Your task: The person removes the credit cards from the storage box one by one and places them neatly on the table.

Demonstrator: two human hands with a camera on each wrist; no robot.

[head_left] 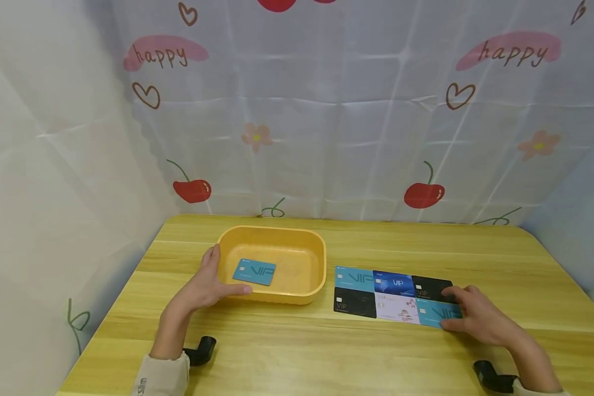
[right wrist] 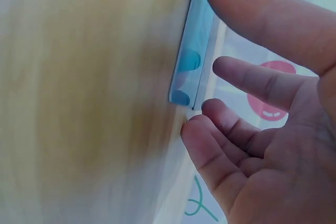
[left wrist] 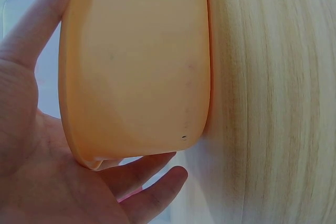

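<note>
A yellow plastic tub (head_left: 313, 261) stands at the table's middle left, with a light-blue VIP card (head_left: 254, 271) lying inside. My left hand (head_left: 201, 285) holds its left end, thumb along the front side and fingers round the corner, as the left wrist view shows on the tub (left wrist: 136, 66). To the tub's right, several cards lie edge to edge in two rows. My right hand (head_left: 485, 317) is over their right end. Its thumb touches the lower-right light-blue card (head_left: 429, 313); the index finger is over the black card (head_left: 425, 285). In the right wrist view its other fingers hang loosely bent.
The other cards are light blue (head_left: 350, 278), dark blue (head_left: 392, 283), black (head_left: 353, 302) and white with flowers (head_left: 395, 308). A wood-grain table (head_left: 322, 352) bears everything. Behind it hangs a printed white curtain (head_left: 322, 137). Black wrist mounts (head_left: 487, 377) sit at both forearms.
</note>
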